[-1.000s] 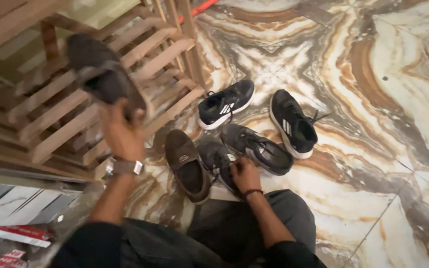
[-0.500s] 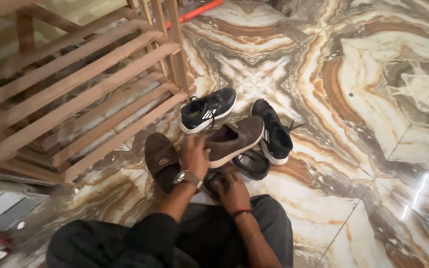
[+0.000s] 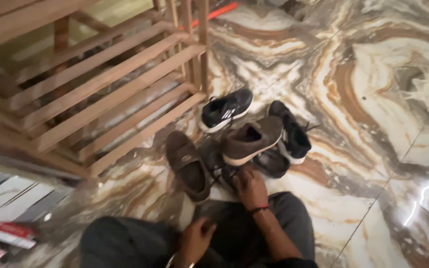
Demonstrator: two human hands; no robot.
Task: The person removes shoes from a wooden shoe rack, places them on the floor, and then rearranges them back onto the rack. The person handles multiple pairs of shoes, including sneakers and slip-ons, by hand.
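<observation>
My right hand point(image 3: 250, 187) grips a dark grey sneaker point(image 3: 220, 167) on the marble floor, just in front of my knees. A brown suede shoe point(image 3: 252, 139) lies tilted on top of a second grey sneaker point(image 3: 272, 164), right beyond that hand. Its brown partner point(image 3: 187, 164) lies flat on the floor to the left. My left hand point(image 3: 194, 240) is low by my knee, empty, with its fingers loosely curled. Two black sneakers with white soles point(image 3: 226, 109) point(image 3: 294, 132) lie farther out.
A slatted wooden shoe rack point(image 3: 100, 94) fills the upper left, its shelves bare. An orange rod point(image 3: 222, 10) lies behind it. Red and white packaging point(image 3: 3, 233) sits at the lower left. Shiny marble floor point(image 3: 373, 124) stretches to the right.
My left hand brought the brown shoe down from the rack, set it on the grey sneaker, let go and pulled back to my knee. My right hand stayed on the dark grey sneaker.
</observation>
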